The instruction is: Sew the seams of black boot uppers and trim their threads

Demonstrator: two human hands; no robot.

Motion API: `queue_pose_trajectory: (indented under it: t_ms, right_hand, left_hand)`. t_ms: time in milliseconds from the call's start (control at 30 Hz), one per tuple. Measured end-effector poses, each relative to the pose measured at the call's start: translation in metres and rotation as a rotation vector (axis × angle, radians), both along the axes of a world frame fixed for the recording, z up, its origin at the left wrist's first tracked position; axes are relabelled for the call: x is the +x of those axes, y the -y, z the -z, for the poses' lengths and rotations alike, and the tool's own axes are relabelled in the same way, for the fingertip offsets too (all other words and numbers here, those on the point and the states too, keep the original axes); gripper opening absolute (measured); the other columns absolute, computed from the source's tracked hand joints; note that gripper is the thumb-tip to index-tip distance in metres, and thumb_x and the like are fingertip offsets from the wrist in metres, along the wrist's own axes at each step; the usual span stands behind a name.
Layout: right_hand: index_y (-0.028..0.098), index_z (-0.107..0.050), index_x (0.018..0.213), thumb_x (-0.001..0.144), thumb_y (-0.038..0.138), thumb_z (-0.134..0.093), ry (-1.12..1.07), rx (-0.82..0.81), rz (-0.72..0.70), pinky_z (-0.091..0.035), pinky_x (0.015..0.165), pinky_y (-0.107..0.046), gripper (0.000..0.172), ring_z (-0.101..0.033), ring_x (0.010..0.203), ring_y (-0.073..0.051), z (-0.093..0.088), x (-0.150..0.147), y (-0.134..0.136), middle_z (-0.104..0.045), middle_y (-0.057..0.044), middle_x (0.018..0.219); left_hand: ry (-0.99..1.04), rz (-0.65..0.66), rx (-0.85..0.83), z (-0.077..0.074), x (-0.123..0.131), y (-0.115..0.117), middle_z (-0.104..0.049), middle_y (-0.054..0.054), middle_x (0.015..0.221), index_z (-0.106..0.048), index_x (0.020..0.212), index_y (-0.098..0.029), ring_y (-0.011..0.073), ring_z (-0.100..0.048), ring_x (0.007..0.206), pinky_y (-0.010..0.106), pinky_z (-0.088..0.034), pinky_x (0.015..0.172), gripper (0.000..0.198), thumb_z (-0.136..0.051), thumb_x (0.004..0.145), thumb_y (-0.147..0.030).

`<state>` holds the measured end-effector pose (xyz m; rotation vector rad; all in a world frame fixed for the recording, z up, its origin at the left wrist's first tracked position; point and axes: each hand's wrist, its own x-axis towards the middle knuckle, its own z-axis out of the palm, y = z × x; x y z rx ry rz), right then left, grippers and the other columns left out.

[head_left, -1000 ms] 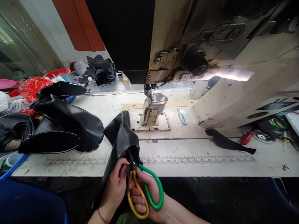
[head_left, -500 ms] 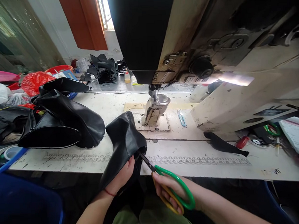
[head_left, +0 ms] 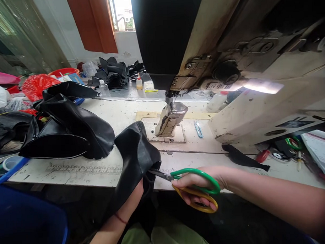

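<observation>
A black leather boot upper [head_left: 137, 151] is held over the table's front edge by my left hand [head_left: 135, 194], whose fingers are mostly hidden behind and under the leather. Scissors [head_left: 207, 175] with one green and one yellow handle loop are gripped in my right hand [head_left: 194, 188]. Their dark blades point left and reach the lower opening of the boot upper; the tips are hidden at its edge. More black boot uppers [head_left: 85, 128] lie on the table to the left.
A post-bed sewing machine [head_left: 171, 118] stands behind the boot upper, its head overhanging the right side. Light-blue thread snips [head_left: 198, 129] and a black leather scrap [head_left: 245, 158] lie to the right. A blue bin [head_left: 29, 219] stands at lower left.
My right hand has swung up and to the right with the scissors, so the blades now lie flatter. The boot upper stays nearly in place in my left hand. The view has shifted slightly.
</observation>
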<state>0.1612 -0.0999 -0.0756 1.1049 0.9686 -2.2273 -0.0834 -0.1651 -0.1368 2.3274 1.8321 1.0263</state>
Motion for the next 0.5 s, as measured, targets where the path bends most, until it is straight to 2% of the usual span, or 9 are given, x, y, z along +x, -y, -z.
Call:
queue_pose_trajectory:
  t_ms: [133, 233, 300, 400, 500]
  right_hand:
    - [0.012, -0.06, 0.064, 0.1, 0.052, -0.031, 0.066, 0.001, -0.06, -0.044, 0.028, -0.02, 0.061, -0.044, 0.026, -0.009, -0.004, -0.006, -0.012, -0.046, 0.004, 0.04]
    - [0.013, -0.058, 0.059, 0.1, 0.05, -0.032, 0.089, 0.026, -0.066, -0.037, 0.022, -0.02, 0.06, -0.037, 0.022, -0.01, -0.002, -0.003, -0.01, -0.041, 0.004, 0.034]
    - [0.014, -0.057, 0.058, 0.1, 0.047, -0.031, 0.072, 0.027, 0.003, -0.036, 0.021, -0.019, 0.06, -0.035, 0.021, -0.009, 0.002, 0.003, -0.001, -0.039, 0.004, 0.032]
    - [0.012, -0.061, 0.065, 0.096, 0.054, -0.036, -0.093, -0.058, 0.127, -0.044, 0.026, -0.019, 0.058, -0.044, 0.025, -0.01, 0.014, 0.013, 0.017, -0.046, 0.003, 0.037]
    - [0.009, -0.064, 0.075, 0.086, 0.067, -0.047, -0.321, -0.17, 0.158, -0.052, 0.036, -0.02, 0.061, -0.055, 0.034, -0.011, 0.029, 0.016, 0.029, -0.053, 0.0, 0.046]
  left_hand:
    - [-0.21, 0.014, 0.062, 0.01, -0.006, 0.002, -0.074, 0.011, 0.093, -0.071, 0.106, -0.019, 0.0311, -0.07, 0.095, 0.047, -0.049, 0.098, 0.023, -0.055, 0.092, -0.027]
    - [-0.161, 0.016, 0.11, 0.024, -0.009, 0.001, -0.075, 0.01, 0.092, -0.07, 0.108, -0.019, 0.0298, -0.07, 0.096, 0.045, -0.052, 0.097, 0.028, -0.047, 0.095, -0.027]
    - [-0.114, -0.014, 0.135, 0.031, -0.009, 0.0, -0.074, 0.01, 0.091, -0.069, 0.107, -0.019, 0.0297, -0.069, 0.098, 0.045, -0.052, 0.098, 0.029, -0.044, 0.095, -0.028]
    - [-0.075, -0.06, 0.133, 0.032, -0.007, 0.001, -0.074, 0.01, 0.093, -0.069, 0.105, -0.018, 0.0301, -0.068, 0.104, 0.045, -0.052, 0.099, 0.029, -0.044, 0.094, -0.026]
    - [-0.032, -0.042, 0.091, 0.025, -0.006, 0.002, -0.075, 0.01, 0.096, -0.069, 0.102, -0.018, 0.0288, -0.067, 0.107, 0.044, -0.052, 0.101, 0.029, -0.041, 0.094, -0.022]
